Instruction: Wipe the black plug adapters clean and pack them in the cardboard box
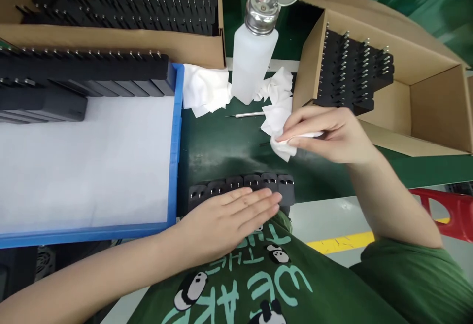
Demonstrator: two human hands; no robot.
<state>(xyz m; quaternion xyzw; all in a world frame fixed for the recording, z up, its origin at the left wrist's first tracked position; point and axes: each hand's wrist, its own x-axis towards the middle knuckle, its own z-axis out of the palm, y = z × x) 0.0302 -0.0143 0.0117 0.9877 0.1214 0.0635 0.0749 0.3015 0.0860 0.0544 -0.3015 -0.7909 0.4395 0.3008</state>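
Observation:
A row of several black plug adapters (286, 191) with metal pins lies along the table's near edge. My left hand (231, 218) rests flat against that row, fingers stretched out, hiding part of it. Pinched in my right hand (328, 134) is a white cloth (284, 147), held above the green tabletop right of centre. More crumpled white wipes (277, 102) lie just behind it. A thin white-handled pick (249, 115) is on the table beside them. Behind the pick stands a white pump bottle (253, 57) with its metal lid flipped up.
On the left, a blue tray (173, 166) holds rows of black adapters (121, 72). A cardboard box (185, 45) full of adapters stands behind it. Another carton (428, 112), partly filled, sits at the right. A folded white cloth (206, 87) lies near the bottle. A red stool (451, 213) stands at right.

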